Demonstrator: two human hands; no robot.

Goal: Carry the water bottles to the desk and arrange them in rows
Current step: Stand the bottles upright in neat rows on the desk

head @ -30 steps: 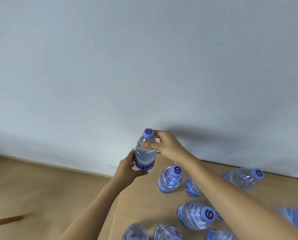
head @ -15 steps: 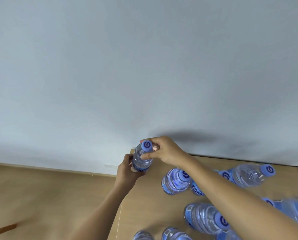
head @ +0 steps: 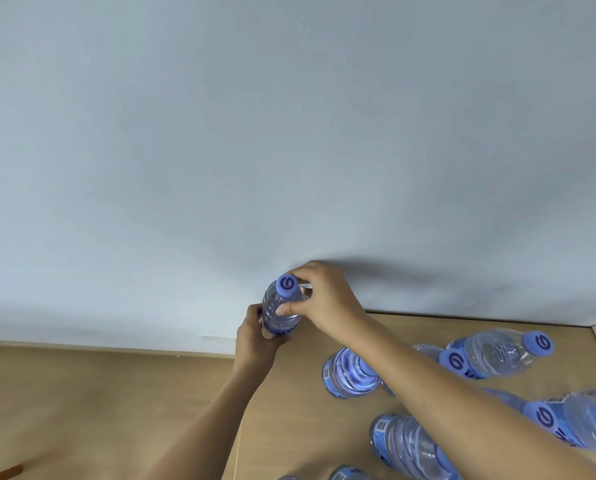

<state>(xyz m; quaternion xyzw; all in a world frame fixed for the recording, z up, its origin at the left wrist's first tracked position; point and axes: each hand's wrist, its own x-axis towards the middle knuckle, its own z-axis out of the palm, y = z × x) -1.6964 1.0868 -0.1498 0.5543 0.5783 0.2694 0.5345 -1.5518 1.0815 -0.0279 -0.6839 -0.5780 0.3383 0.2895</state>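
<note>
Water bottle [head: 279, 313] stands upright at the desk's [head: 289, 410] far-left corner, against the wall [head: 289, 133]. Left hand [head: 255, 336] grips its base; right hand [head: 327, 303] pinches its neck. Other bottles [head: 350, 374] stand near, right.

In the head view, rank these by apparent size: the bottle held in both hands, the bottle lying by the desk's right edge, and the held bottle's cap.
1. bottle lying by the right edge
2. held bottle; partly covered by the left hand and right hand, and farther from the camera, so this order is unsure
3. cap, clearly smallest
</note>
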